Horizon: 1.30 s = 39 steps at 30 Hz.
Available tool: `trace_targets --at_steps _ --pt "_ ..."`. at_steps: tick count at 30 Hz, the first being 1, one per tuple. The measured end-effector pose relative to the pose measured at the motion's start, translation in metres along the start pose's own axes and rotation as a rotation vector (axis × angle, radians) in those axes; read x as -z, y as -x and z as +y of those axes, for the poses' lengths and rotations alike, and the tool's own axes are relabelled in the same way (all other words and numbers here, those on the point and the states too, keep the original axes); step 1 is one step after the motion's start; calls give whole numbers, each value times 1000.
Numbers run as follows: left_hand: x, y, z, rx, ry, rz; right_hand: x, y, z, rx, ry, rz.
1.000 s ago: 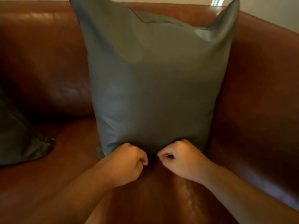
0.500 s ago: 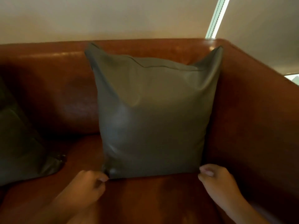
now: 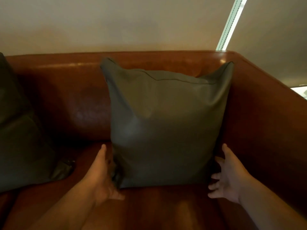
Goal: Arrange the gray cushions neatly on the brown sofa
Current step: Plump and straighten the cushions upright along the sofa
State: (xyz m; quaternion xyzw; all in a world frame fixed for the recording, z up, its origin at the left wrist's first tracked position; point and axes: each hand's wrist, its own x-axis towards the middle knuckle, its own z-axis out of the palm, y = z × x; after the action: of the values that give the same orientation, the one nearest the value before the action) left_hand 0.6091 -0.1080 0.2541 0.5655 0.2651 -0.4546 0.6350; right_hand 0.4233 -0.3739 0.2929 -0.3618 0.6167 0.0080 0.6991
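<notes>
A gray cushion (image 3: 166, 127) stands upright in the right corner of the brown sofa (image 3: 69, 100), leaning on the backrest and close to the right arm. My left hand (image 3: 103, 178) lies flat against the cushion's lower left edge, fingers spread, thumb by the bottom corner. My right hand (image 3: 227, 176) is open beside the lower right edge, fingers apart, touching or nearly touching the cushion. A second gray cushion (image 3: 25, 146) leans at the far left, partly cut off by the frame.
The sofa's right arm (image 3: 265, 130) rises just right of my right hand. A beige wall (image 3: 132, 22) stands behind the backrest, with a bright window strip (image 3: 230, 24) at the upper right. Bare seat leather (image 3: 157, 208) lies in front of the cushion.
My hands went from closed fists at the cushion's bottom middle out to its two lower corners and opened flat along its sides. The view pulled back and up.
</notes>
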Motion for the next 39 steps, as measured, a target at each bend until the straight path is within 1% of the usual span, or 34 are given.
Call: trace_targets --at_steps 2,4,7,13,15,18,20,25,31,35,39 --pt "-11 0 -2 11 -19 27 -7 -9 6 20 -5 -3" --pt "-20 0 -4 -24 -26 12 -14 -16 11 39 4 18" --pt "-23 -8 -8 -82 -15 41 -22 -26 17 78 4 45" --pt "-33 -15 -16 -117 16 70 -31 -27 23 152 -58 -14" --pt "-38 -12 -19 -162 29 47 -35 -24 21 211 -103 -41" --pt "-50 -9 -16 -250 83 17 -38 -20 9 289 -99 -40" --pt "-56 -12 -7 -259 80 24 -41 -23 -1 271 -83 -2" --pt "-63 -14 0 -211 56 100 -44 -25 -9 198 -73 61" --pt "-64 -10 -3 -185 116 71 -47 -28 -14 194 -27 95" --pt "-68 -15 -7 -134 84 71 -46 -30 -16 175 2 117" --pt "-66 -16 -12 -72 66 74 -49 -26 -14 84 62 144"
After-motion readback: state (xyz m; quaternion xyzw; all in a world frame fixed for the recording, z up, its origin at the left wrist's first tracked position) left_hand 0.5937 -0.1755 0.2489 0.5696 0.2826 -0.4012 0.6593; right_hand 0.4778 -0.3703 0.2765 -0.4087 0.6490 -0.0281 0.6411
